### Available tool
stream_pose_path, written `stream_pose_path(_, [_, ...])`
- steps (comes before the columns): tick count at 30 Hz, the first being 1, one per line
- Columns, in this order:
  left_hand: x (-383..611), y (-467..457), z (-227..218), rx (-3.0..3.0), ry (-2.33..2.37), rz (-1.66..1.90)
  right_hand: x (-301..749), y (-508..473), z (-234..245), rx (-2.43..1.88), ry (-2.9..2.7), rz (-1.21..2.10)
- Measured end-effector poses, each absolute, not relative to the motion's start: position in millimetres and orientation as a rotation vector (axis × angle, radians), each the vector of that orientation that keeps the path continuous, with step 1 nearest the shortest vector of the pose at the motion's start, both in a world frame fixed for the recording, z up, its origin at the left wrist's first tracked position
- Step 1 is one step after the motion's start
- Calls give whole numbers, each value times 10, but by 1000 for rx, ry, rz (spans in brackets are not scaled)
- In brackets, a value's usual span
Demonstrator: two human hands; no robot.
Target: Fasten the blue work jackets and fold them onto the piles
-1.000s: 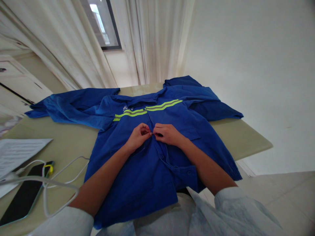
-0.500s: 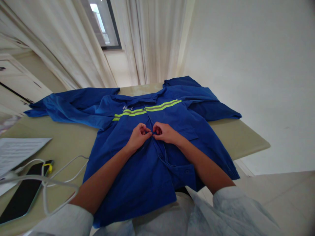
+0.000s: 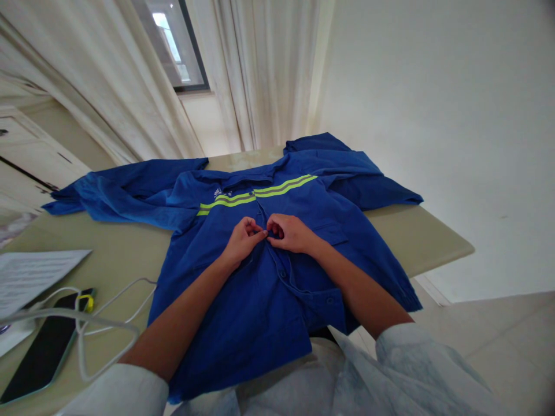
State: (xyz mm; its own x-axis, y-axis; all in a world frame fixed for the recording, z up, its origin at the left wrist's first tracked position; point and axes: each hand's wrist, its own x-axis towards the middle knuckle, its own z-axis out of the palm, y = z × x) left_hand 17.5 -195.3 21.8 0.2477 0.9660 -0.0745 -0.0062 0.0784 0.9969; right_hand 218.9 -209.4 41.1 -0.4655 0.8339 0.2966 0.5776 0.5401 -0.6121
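A blue work jacket [image 3: 225, 294] with a yellow-green and grey reflective stripe [image 3: 286, 185] across the chest lies front up, its hem towards me. At the middle of its front opening, my left hand [image 3: 245, 240] pinches the jacket's edge between thumb and fingers. Close against it, my right hand [image 3: 289, 233] pinches the placket from the other side. The fingertips nearly meet and hide what lies between them. Below the hands, a button [image 3: 282, 274] shows on the placket, and another button [image 3: 330, 300] sits near the lower corner, where the front edge is folded open.
The jacket rests on a pale table [image 3: 403, 237]. To the left are a phone [image 3: 39, 358], a white cable [image 3: 108, 326] and printed paper [image 3: 39, 274]. Behind stand curtains [image 3: 269, 69] and a window [image 3: 173, 46]; a white wall [image 3: 433, 115] is on the right.
The two hands have drawn slightly closer, with the right fingertips now against the left ones. The jacket lies as before; the view has shifted a little.
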Motion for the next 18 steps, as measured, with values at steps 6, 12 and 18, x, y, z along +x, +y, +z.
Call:
stream_pose_path(6, [175,-1941,285,1106,1069,978,2132,-2177,411,-1144,-2369,109])
stream_pose_path(12, [207,-1972,265,1067,1093,1019,2103,-2170,362,-1009,-2542,-277])
stream_pose_path(18, [201,-2006,217,986,1042,1042,2146,-2164,350,-911,-2543,-7])
